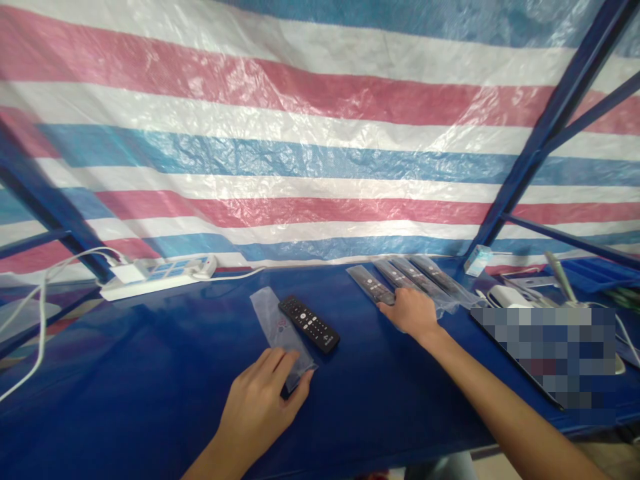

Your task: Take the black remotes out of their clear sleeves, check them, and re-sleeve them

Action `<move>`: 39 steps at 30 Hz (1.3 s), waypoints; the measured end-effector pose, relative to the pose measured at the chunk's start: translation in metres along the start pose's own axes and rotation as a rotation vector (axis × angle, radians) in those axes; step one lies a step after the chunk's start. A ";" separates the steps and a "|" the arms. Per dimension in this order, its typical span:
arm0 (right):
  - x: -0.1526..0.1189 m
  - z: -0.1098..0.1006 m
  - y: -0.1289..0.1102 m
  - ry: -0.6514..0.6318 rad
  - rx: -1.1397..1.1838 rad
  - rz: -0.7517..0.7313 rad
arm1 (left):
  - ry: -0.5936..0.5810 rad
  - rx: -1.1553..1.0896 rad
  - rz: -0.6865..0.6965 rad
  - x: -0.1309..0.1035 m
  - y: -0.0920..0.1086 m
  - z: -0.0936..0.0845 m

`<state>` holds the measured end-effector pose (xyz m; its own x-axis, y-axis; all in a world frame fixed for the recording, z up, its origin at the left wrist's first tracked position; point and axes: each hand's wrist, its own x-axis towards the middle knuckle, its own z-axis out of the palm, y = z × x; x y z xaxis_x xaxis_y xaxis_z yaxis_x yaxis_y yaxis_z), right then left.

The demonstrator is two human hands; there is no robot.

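Note:
A black remote control point(309, 324) lies bare on the blue table, buttons up. Beside it, partly under its left edge, is a clear plastic bag point(273, 313). The lower end of the bag is between the thumb and fingers of my left hand point(265, 393), where a small dark patch shows. Over to the right, my right hand point(411, 312) grips the near end of a bagged remote control point(370, 283), the leftmost of several lying side by side. Its fingertips are partly hidden. Another bagged remote control point(400, 277) lies just right of that one.
A white power strip point(160, 277) with cables stands at the back left. At the right are a small light-blue box point(478, 261), a white adapter point(507, 297) and a blurred-out dark flat object point(520, 363). Blue frame posts point(545, 133) and a striped tarp point(300, 147) close off the back.

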<state>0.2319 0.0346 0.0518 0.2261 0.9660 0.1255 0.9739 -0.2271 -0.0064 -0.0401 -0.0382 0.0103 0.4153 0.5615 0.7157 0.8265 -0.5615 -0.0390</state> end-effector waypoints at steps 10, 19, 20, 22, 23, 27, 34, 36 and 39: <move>-0.002 -0.002 -0.008 0.199 -0.041 -0.062 | -0.116 -0.009 -0.099 -0.006 0.000 0.000; -0.059 -0.008 -0.079 -0.105 0.209 -0.534 | -0.192 0.021 -0.145 -0.010 -0.007 0.005; -0.059 -0.007 -0.082 -0.101 0.199 -0.527 | -0.213 0.023 -0.149 -0.010 -0.008 0.006; -0.056 -0.007 -0.083 -0.090 0.187 -0.502 | -0.275 0.022 -0.154 -0.010 -0.009 0.008; -0.055 -0.007 -0.081 -0.088 0.181 -0.485 | -0.317 0.020 -0.159 -0.010 -0.008 0.009; -0.054 -0.011 -0.058 -0.129 0.130 -0.387 | -0.510 0.031 -0.176 0.002 0.001 0.008; -0.075 -0.011 0.013 -0.110 0.145 -0.298 | -0.653 -0.017 -0.093 0.045 0.022 0.011; -0.086 -0.011 0.031 -0.072 0.173 -0.278 | -0.650 -0.029 -0.090 0.054 0.024 0.016; -0.107 -0.012 0.052 -0.005 0.212 -0.288 | -0.642 -0.047 -0.131 0.061 0.026 0.024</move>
<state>0.2580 -0.0822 0.0495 -0.0592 0.9874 0.1468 0.9805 0.0852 -0.1772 0.0163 -0.0035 0.0362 0.4683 0.8701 0.1538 0.8744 -0.4814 0.0611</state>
